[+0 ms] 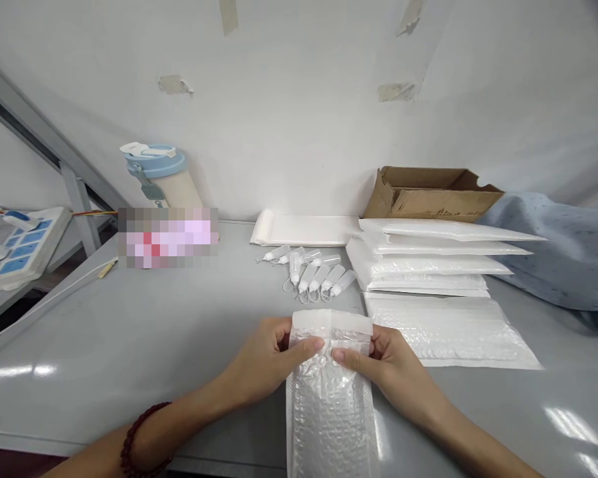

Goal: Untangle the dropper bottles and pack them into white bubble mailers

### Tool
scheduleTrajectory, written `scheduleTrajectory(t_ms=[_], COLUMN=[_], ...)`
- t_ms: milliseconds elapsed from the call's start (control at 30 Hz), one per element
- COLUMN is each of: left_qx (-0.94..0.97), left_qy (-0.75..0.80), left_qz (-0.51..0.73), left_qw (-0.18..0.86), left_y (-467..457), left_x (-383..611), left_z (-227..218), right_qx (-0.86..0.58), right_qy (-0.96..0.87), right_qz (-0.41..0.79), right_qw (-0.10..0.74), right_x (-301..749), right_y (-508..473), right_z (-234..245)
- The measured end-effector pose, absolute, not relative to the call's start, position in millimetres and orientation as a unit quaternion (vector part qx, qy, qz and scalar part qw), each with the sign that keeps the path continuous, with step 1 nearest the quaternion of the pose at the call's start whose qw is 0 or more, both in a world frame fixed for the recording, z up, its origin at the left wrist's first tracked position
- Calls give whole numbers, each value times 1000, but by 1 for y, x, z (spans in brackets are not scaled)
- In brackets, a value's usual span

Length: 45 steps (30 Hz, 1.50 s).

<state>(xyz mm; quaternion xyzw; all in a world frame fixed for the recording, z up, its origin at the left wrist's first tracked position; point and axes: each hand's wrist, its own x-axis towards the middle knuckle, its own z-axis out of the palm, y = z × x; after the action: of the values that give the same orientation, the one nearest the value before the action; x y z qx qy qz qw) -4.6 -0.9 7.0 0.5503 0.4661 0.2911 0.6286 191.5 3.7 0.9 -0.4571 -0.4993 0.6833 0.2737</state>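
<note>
A white bubble mailer (331, 411) lies lengthwise toward me at the table's front, its flap end pointing away. My left hand (274, 355) grips its left edge near the flap, thumb on top and fingers underneath. On the opposite edge my right hand (386, 358) holds it the same way, the two thumbs almost meeting. Just beyond the flap lie several small clear squeeze bottles (311, 275) with white caps and thin loops. Beside my right hand, more white bubble mailers (448, 328) lie in an overlapping row.
An open cardboard box (433, 202) stands behind the mailers, with a blue-grey cloth (558, 245) to its right. White folded strip material (309, 229) lies by the wall. A blue-lidded tumbler (167, 176) stands back left, behind a blurred pink item (172, 239). A cable (50, 302) crosses the left side.
</note>
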Motion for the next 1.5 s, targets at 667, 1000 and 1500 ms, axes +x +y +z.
scheduleTrajectory(t_ms=[667, 1000, 1500], left_qx=[598, 671, 648], left_qy=[445, 403, 380], left_qz=[196, 150, 163], left_qw=[637, 605, 640], left_y=[13, 12, 12], left_x=[-19, -28, -33], left_z=[17, 21, 20], right_qx=[-462, -456, -454], right_qy=[-509, -485, -497], right_qz=[647, 681, 681], right_qw=[329, 306, 289], right_x=[195, 194, 200], right_y=[6, 6, 6], right_z=[3, 9, 5])
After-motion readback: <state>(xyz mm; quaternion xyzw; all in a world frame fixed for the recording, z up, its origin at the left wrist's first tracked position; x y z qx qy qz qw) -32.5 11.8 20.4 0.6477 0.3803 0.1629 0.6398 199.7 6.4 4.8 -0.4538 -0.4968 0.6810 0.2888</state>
